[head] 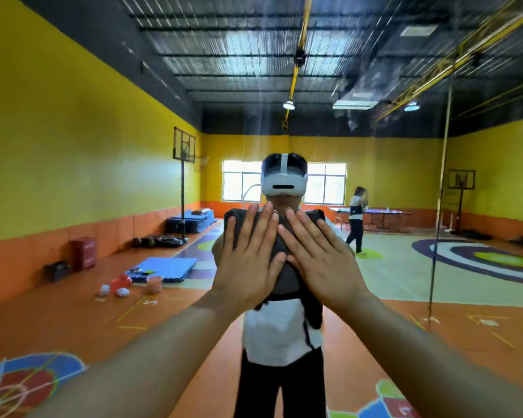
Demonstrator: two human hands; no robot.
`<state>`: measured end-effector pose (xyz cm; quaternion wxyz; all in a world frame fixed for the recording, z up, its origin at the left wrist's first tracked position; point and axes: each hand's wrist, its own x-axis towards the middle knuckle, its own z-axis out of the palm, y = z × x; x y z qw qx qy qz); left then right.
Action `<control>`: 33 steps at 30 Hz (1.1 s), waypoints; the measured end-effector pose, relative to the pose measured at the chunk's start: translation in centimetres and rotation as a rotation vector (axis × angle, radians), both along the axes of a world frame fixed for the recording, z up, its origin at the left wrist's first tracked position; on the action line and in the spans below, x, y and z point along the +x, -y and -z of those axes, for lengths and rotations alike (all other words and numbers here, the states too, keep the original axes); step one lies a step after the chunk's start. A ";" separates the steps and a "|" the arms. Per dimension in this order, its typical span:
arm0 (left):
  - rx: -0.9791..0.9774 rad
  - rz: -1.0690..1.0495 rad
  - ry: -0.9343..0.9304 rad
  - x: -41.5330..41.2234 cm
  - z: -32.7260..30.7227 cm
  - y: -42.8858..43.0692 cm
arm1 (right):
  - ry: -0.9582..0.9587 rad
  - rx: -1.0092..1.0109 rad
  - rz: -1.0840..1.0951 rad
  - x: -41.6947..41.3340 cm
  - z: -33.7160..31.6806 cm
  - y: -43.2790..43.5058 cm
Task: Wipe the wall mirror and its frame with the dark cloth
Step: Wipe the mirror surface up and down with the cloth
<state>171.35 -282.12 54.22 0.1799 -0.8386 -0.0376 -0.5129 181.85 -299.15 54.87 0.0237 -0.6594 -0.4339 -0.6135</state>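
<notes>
Both forearms reach forward. Left hand [248, 254] and right hand [322, 257] press the dark cloth [286, 277] flat against the wall mirror [103, 152], fingers straight, spread, released; thumbs meet mid-cloth.

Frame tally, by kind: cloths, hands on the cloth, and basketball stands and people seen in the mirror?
Dark cloth: 1
Hands pressing it flat: 2 (left hand, right hand)
Basketball stands reflected in the mirror: 2 ()
People reflected: 2 (headset wearer, person behind)
Total: 7
</notes>
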 end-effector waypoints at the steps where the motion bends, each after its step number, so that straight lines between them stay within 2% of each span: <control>1: 0.003 -0.001 0.013 0.1 -1.3 0.0 | 0.010 0.003 0.005 0.1 -1.4 0.0; 15: 0.111 -0.030 0.185 2.3 -22.3 -0.4 | 0.151 0.126 0.035 1.3 -22.2 -0.6; 23: 0.124 -0.003 0.268 2.9 -31.1 -1.1 | 0.225 0.166 0.009 2.1 -31.4 -1.8; 29: 0.100 0.004 0.255 2.6 -37.1 -1.3 | 0.227 0.186 0.003 1.9 -37.2 -2.2; 33: 0.083 0.018 0.266 2.9 -41.7 -1.1 | 0.149 0.156 0.027 1.9 -41.7 -1.8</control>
